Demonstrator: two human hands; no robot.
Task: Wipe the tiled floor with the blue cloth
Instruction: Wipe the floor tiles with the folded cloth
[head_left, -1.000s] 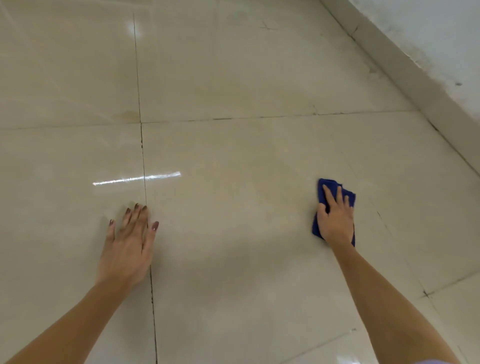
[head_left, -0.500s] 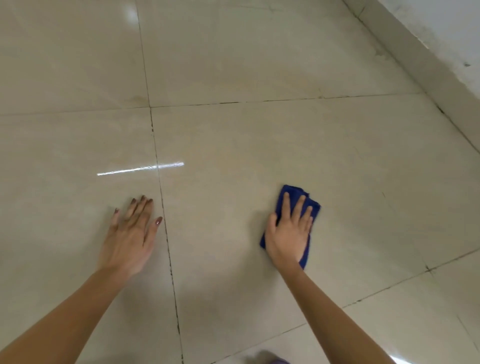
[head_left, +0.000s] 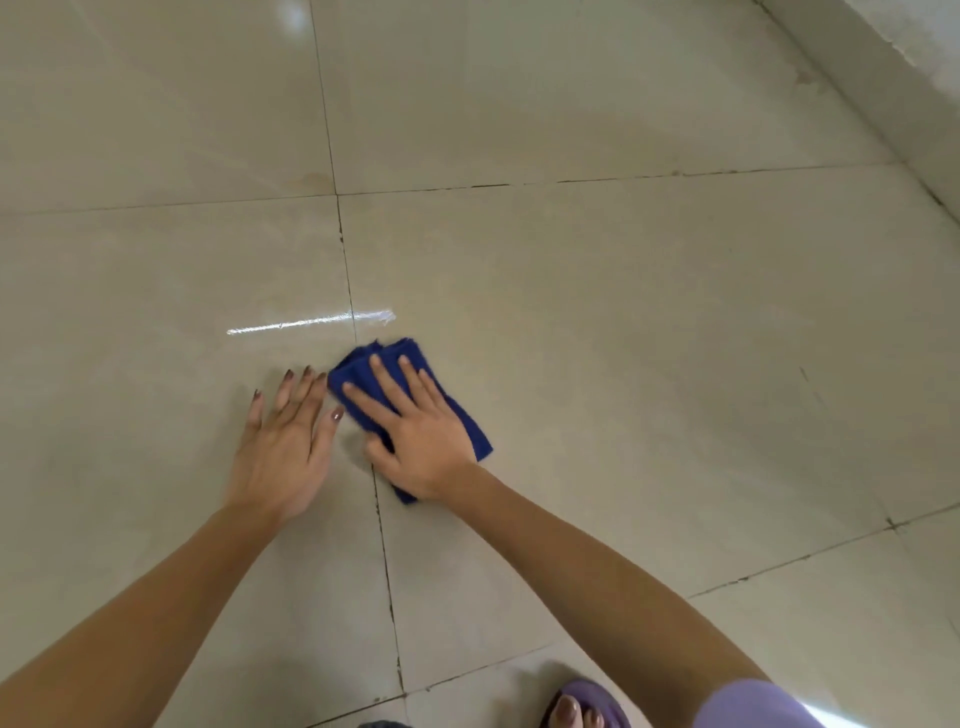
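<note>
Centre frame, I see my right hand (head_left: 423, 447) pressing the folded blue cloth (head_left: 470, 423) onto the tiled floor (head_left: 623, 322), fingers spread flat, left hand (head_left: 283, 454) splayed beside it, touching.

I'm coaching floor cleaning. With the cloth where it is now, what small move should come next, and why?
Probably sweep the right hand and blue cloth back to the right: the cloth already touches or nearly touches the left hand braced flat on the tiled floor, so there is no room further left.

soft even light, floor (head_left: 623, 338) glare streak
</note>
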